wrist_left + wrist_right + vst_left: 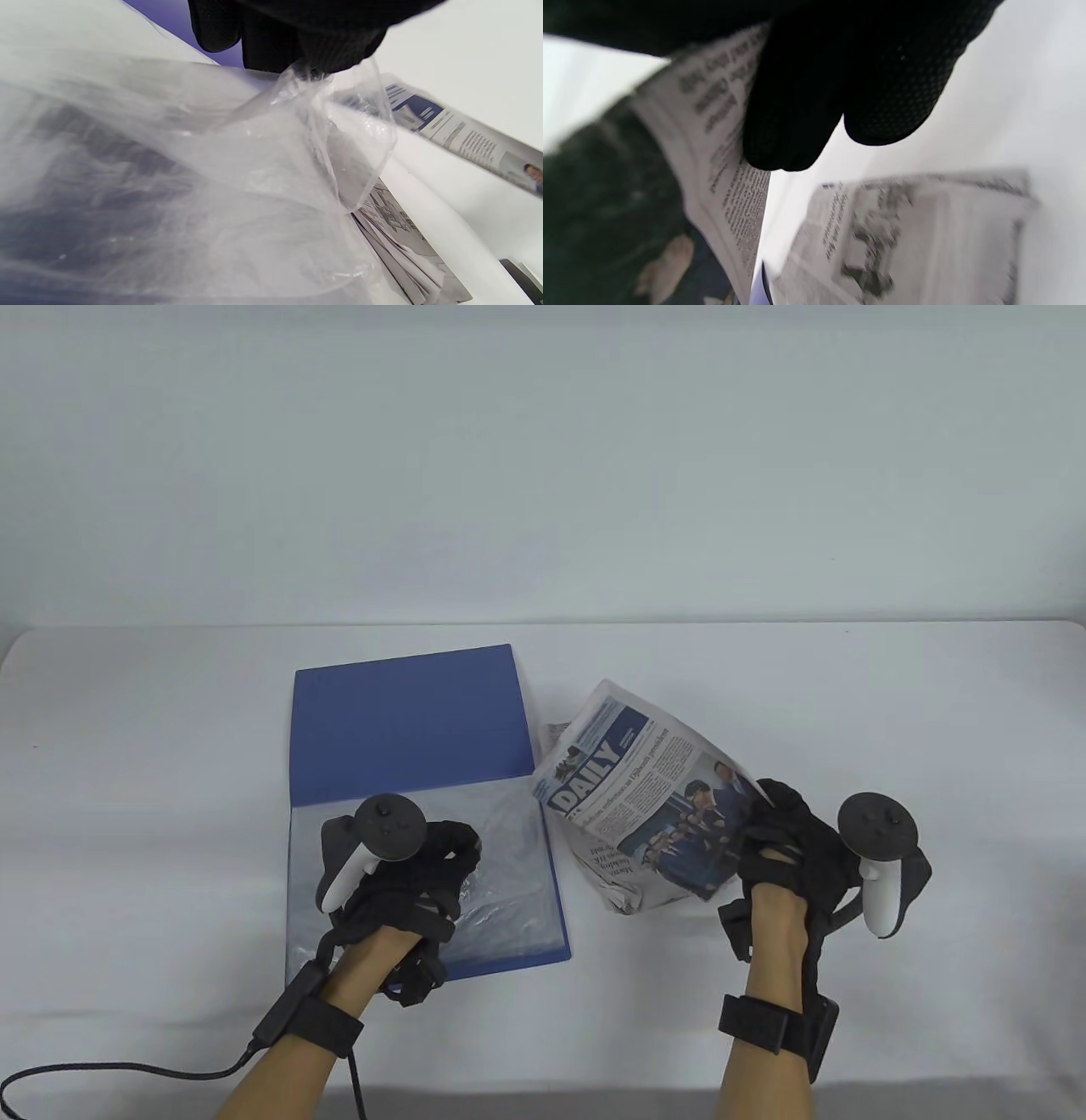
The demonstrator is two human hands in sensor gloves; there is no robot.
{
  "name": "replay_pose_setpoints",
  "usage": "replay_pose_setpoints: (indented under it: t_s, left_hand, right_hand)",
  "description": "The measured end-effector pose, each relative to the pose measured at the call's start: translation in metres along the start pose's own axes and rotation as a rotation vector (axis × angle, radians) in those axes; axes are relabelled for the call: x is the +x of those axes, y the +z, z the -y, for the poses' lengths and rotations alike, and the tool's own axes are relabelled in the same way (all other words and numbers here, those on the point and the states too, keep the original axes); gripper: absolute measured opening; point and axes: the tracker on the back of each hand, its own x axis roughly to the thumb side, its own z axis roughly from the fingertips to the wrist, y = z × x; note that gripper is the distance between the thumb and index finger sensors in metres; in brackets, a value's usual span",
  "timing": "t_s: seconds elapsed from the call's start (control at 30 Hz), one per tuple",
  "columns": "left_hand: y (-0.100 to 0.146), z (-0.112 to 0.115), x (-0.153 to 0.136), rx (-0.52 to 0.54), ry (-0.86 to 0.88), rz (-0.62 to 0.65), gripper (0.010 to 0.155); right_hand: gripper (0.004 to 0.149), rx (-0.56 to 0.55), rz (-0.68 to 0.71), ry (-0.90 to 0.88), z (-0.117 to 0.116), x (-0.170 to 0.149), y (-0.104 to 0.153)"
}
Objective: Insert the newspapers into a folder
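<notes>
Now, L fingers (pixel 335 46) pinch folder (pixel 407 712) sleeve (pixel 237 169) w/ papers inside, R fingers (pixel 840 106) grip newspaper (pixel 653 797)

A white worktop (pixel 891 704) is seen across the lower half of the table view, and its far corners are rounded. Behind it, a plain pale grey-blue wall (pixel 543 458) is seen. Both are lit softly and evenly, and only faint shadows are cast.

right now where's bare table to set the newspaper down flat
Bare white table runs right of the newspaper to the edge, also left of the blue folder and behind both. Crowded: the gap between folder and newspaper, where left hand lifts the plastic sleeve.
</notes>
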Motion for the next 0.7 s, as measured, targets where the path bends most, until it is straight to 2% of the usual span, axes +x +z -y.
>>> replay_pose_setpoints:
  t_s: [0.27, 0.47, 0.57, 0.67, 0.7]
  left_hand:
    - [0.003, -0.001, 0.002, 0.029, -0.020, 0.013, 0.042]
    - [0.003, 0.001, 0.004, 0.024, -0.038, 0.016, 0.042]
    - [0.002, 0.004, 0.007, 0.015, -0.062, 0.029, 0.042]
    - [0.002, 0.007, 0.010, 0.007, -0.099, 0.034, 0.042]
    - [0.002, 0.009, 0.012, 0.005, -0.117, 0.034, 0.042]
  right_hand:
    - [0.044, 0.249, -0.150, -0.079, -0.030, -0.023, -0.015]
    - [0.044, 0.402, -0.220, -0.015, -0.036, -0.036, -0.030]
    - [0.044, 0.461, -0.152, 0.035, -0.042, -0.035, -0.045]
    - [0.044, 0.475, -0.053, 0.096, -0.046, -0.025, -0.057]
    - [0.045, 0.494, -0.001, 0.168, -0.051, -0.016, -0.063]
